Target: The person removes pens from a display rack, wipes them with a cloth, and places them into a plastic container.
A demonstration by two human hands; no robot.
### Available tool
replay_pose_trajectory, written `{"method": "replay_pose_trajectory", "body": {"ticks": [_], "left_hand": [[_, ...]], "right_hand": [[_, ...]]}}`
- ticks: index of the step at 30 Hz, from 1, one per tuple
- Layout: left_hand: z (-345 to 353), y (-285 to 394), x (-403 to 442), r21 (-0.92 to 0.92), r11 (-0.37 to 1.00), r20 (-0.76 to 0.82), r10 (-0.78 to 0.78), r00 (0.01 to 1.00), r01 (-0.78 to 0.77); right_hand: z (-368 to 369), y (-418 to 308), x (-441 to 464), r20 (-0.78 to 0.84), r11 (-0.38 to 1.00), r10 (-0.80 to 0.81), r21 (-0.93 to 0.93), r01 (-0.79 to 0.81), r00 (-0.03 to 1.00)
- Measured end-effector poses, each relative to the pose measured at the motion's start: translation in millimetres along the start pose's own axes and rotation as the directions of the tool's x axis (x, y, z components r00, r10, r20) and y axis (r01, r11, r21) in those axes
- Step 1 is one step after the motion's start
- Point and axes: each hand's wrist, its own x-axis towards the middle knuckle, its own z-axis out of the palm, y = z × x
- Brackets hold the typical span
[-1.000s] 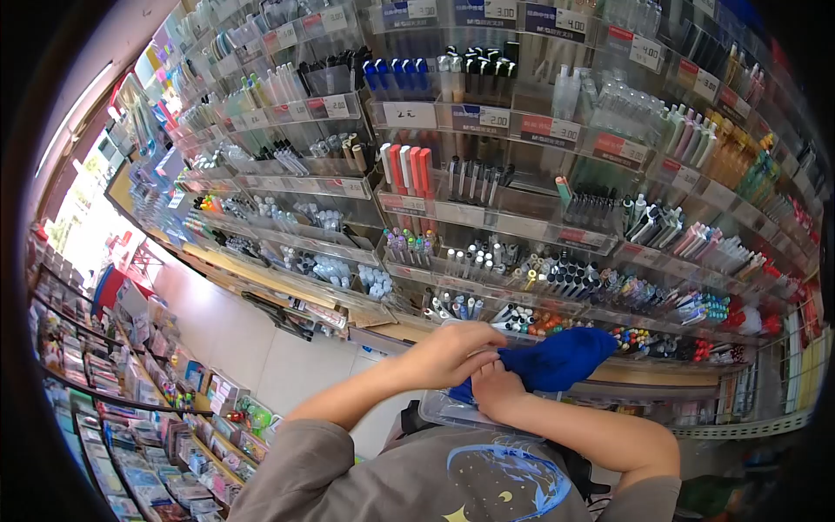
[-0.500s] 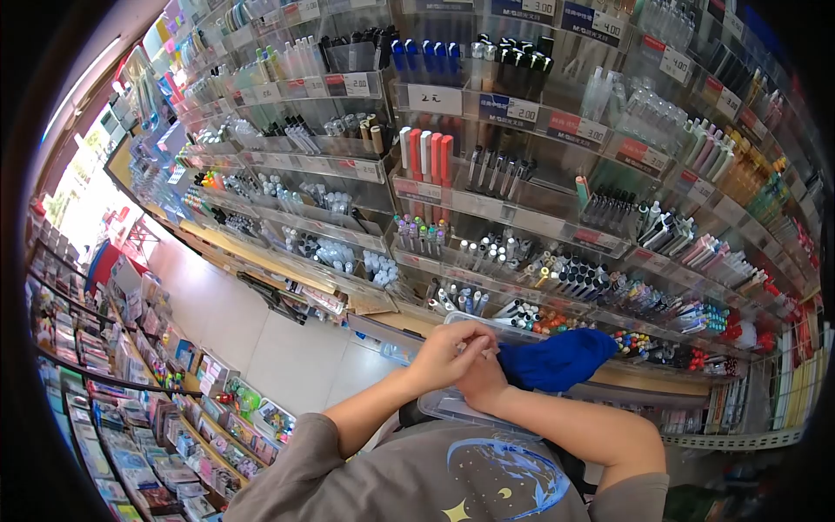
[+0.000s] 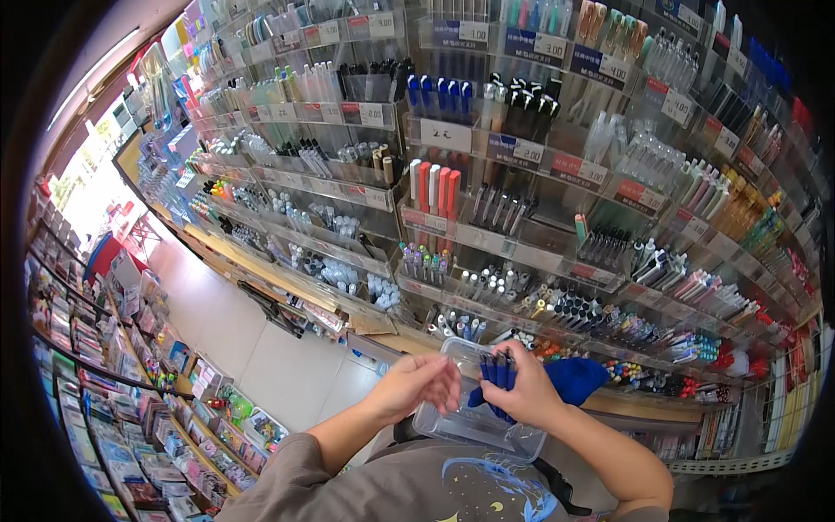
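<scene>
Several dark blue pens (image 3: 498, 372) stand bunched in my right hand (image 3: 527, 388), its fingers wrapped round them. Below them is a clear plastic box (image 3: 474, 428), open at the top, close to my body. My left hand (image 3: 417, 383) is over the box's left side, its fingers apart and slightly curled, with nothing visible in it. A blue cloth (image 3: 576, 380) lies just beyond my right hand, partly hidden by it.
Ahead rises a tiered clear rack (image 3: 522, 252) full of pens, with price tags. A wooden ledge (image 3: 644, 407) runs under it. At the left are a tiled floor (image 3: 291, 365) and low shelves of small packaged goods (image 3: 165, 409).
My hands have come apart, the left one moving left and opening. The blue pens now show in my right hand, and more of the clear box is visible. The view has shifted slightly.
</scene>
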Motion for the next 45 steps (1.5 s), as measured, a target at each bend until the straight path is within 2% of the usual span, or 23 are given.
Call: {"method": "replay_pose_trajectory", "body": {"ticks": [1,2,3,4,5,6,7,10,13,14,19,20,22,23,25,27,29,31,33,37,40,43,45], "left_hand": [[4,-1,1,-0.098,0.992,0.099,-0.071,0.993,0.080],[12,-4,3,-0.186,0.968,0.203,-0.131,0.970,0.170],[21,-6,4,-0.261,0.928,0.310,-0.180,0.933,0.266],[33,-7,4,-0.315,0.902,0.308,-0.198,0.931,0.296],[48,-2,1,-0.434,0.836,0.199,-0.274,0.941,0.335],[45,-7,6,-0.548,0.778,0.199,-0.235,0.951,0.307],[39,-14,12,-0.652,0.706,0.195,-0.197,0.961,0.277],[33,-23,22,-0.775,0.526,0.366,-0.077,0.927,0.350],[32,-17,20,-0.648,0.721,0.171,-0.176,0.969,0.245],[30,-19,21,-0.661,0.712,0.133,-0.197,0.971,0.235],[19,-31,31,-0.486,0.869,0.020,-0.095,0.995,0.093],[21,-31,32,-0.441,0.896,0.016,-0.048,0.999,0.050],[27,-25,28,-0.424,0.905,0.018,-0.004,1.000,0.011],[32,-20,23,-0.374,0.927,-0.001,-0.032,1.000,0.029],[34,-23,23,-0.349,0.935,0.058,-0.049,0.997,0.066],[38,-26,25,-0.321,0.944,0.090,-0.055,0.994,0.081],[40,-27,24,-0.287,0.954,0.111,-0.054,0.992,0.084],[41,-27,23,-0.260,0.963,0.145,-0.032,0.989,0.070],[41,-26,21,-0.243,0.969,0.130,-0.019,0.991,0.050],[34,-26,23,-0.276,0.961,0.078,0.002,0.997,0.020],[28,-32,29,-0.369,0.929,-0.030,-0.012,0.999,0.000],[16,-44,35,-0.324,0.944,-0.001,-0.059,0.998,0.056],[19,-43,34,-0.315,0.945,0.002,-0.085,0.996,0.081]], "right_hand": [[-5,-7,-1,-0.031,1.000,-0.024,0.019,0.025,0.999],[-8,-15,-2,-0.058,0.965,-0.249,-0.102,0.242,0.967],[-10,-19,0,-0.046,0.867,-0.482,-0.166,0.469,0.875],[-6,-23,0,-0.031,0.746,-0.637,-0.277,0.606,0.770],[0,-28,0,0.003,0.592,-0.767,-0.381,0.710,0.642],[4,-37,-2,0.126,0.512,-0.771,-0.459,0.726,0.624],[8,-44,-3,0.247,0.421,-0.756,-0.525,0.740,0.606],[15,-39,-9,0.293,0.412,-0.680,-0.605,0.681,0.672],[15,-27,-17,0.359,0.437,-0.604,-0.597,0.673,0.711],[14,-27,-20,0.378,0.457,-0.584,-0.579,0.676,0.719],[6,-32,-28,0.413,0.591,-0.580,-0.381,0.712,0.702],[2,-31,-28,0.371,0.676,-0.581,-0.275,0.683,0.724],[-9,-34,-27,0.291,0.801,-0.562,-0.044,0.598,0.774],[-18,-40,-29,0.219,0.827,-0.515,-0.130,0.547,0.829],[-29,-41,-24,-0.054,0.847,-0.461,-0.325,0.421,0.886],[-37,-38,-14,-0.187,0.977,-0.164,-0.165,0.134,0.969],[-39,-23,-6,-0.127,0.996,0.050,0.078,-0.040,0.991],[-36,-8,1,0.034,0.975,0.137,0.172,-0.141,0.990],[-32,-8,4,0.100,0.915,0.207,0.333,-0.229,0.973],[-33,-23,8,-0.002,0.899,0.193,0.402,-0.176,0.981],[-44,-39,11,-0.128,0.932,0.088,0.362,-0.036,0.988],[-73,-84,22,-0.317,0.915,0.003,0.384,0.126,0.948],[-104,-124,34,-0.454,0.916,-0.149,0.272,0.296,0.879]]}}
